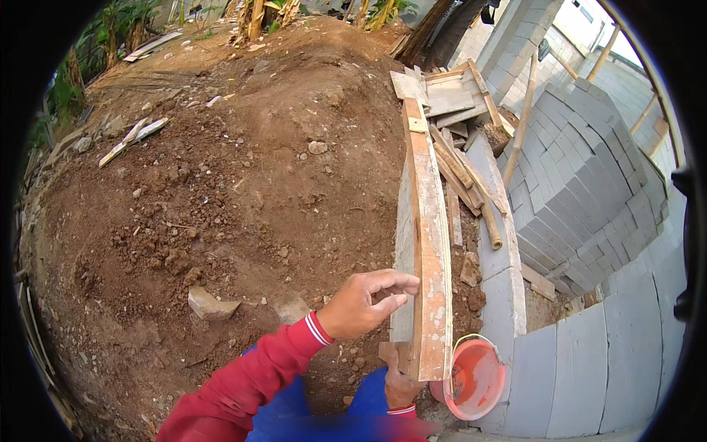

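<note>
A long wooden formwork panel [429, 258] stands on edge, running away from me, its top edge stained with pale mortar. My left hand [366, 300], in a red sleeve, is at the panel's left side. Its thumb and fingers curl into a pinch beside the top edge; whatever is between the tips is too small to make out. Low at the panel's near end, my right hand [401, 384] is closed around the wood, partly hidden by it. A short brown wood piece [390, 351] juts out just above that hand.
A red bucket [479, 379] stands right of the panel's near end. Beyond it runs a low grey block wall [504, 302], with loose boards [456, 173] and a bamboo pole [491, 225]. Grey blocks [582, 184] are stacked at right. Rough soil [243, 199] with stones slopes up at left.
</note>
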`<state>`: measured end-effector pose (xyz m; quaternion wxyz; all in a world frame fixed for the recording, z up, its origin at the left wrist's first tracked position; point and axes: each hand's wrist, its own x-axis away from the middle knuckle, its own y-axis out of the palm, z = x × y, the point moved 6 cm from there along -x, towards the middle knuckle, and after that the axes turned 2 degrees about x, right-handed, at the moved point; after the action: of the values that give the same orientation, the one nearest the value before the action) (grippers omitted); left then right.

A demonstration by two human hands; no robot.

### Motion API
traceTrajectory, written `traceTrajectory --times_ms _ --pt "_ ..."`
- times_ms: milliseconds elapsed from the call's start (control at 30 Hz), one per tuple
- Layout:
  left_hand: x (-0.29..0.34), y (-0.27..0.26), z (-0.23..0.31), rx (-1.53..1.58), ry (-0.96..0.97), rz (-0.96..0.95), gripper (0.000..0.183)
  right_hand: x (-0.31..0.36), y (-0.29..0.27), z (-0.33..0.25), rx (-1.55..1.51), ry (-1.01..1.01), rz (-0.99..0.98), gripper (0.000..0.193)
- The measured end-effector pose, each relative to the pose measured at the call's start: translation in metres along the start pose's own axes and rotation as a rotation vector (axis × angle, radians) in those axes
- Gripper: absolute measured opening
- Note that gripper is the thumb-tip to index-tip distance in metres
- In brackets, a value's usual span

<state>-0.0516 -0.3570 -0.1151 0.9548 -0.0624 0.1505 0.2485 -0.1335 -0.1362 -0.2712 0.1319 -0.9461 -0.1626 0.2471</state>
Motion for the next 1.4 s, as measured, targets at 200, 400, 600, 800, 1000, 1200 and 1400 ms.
traceTrajectory --times_ms 200,400,600,800,1000,1200,1400 --pt "-0.063 0.021 0.024 -1.069 0.633 -0.065 0.095 -0.004 -0.011 0.006 -0.067 0.056 -0.083 0.066" --pt "-0.118 0.047 0.040 -1.166 0.836 -0.479 0.074 -0.047 -0.023 -0.042 -0.098 -0.087 -0.061 0.068" --pt "-0.147 0.007 0.095 -1.361 0.782 -0.338 0.064 -0.124 -0.064 -0.123 -0.027 -0.309 -0.127 0.065" --pt "-0.109 -0.044 0.153 -1.263 0.700 -0.058 0.080 -0.193 -0.105 -0.229 0.057 -0.583 -0.275 0.065" --pt "-0.022 -0.080 0.176 -1.016 0.616 0.264 0.083 -0.250 -0.091 -0.304 0.152 -0.848 -0.571 0.088" --pt "0.050 -0.125 0.147 -0.487 0.349 0.554 0.055 -0.265 -0.011 -0.363 0.182 -1.011 -0.766 0.090" --pt "0.041 -0.089 0.202 -0.954 0.598 0.788 0.066 -0.268 0.006 -0.340 0.023 -1.007 -0.429 0.068"
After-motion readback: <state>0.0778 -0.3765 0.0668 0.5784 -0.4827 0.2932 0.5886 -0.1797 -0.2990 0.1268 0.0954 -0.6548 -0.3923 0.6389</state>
